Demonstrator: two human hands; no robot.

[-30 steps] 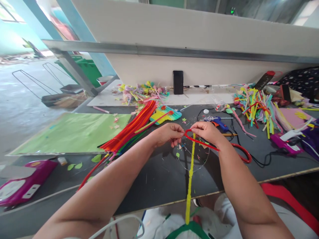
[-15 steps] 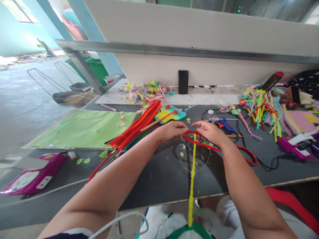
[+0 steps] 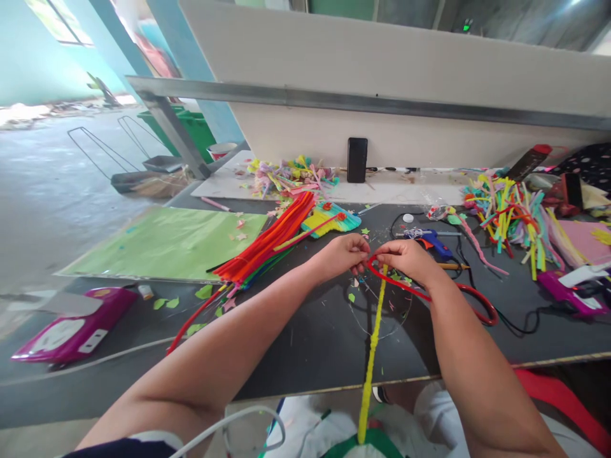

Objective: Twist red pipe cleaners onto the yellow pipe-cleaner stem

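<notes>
My right hand [image 3: 405, 259] pinches a fuzzy red pipe cleaner [image 3: 403, 285], bent into a narrow loop at its left end. A long yellow pipe cleaner [image 3: 375, 340] hangs from that loop past the table's front edge; its upper end sits just below my right fingertips. My left hand [image 3: 349, 253] has its fingers closed at the tip of the red loop, close to my right hand. Behind my left hand lies a bundle of red and orange pipe cleaners [image 3: 270, 238]. A blue glue gun [image 3: 436, 243] rests beyond my right hand.
A green sheet [image 3: 167, 242] lies at the left, with a purple device [image 3: 79, 327] in front of it. A phone [image 3: 357, 160] leans against the back board. Piles of pipe cleaner scraps [image 3: 506, 213] stand at the right and back. A second purple device [image 3: 570, 292] lies far right.
The red loop has become narrower between my hands, and my left fingers have closed more tightly. The camera view has shifted slightly, so the scene sits further right.
</notes>
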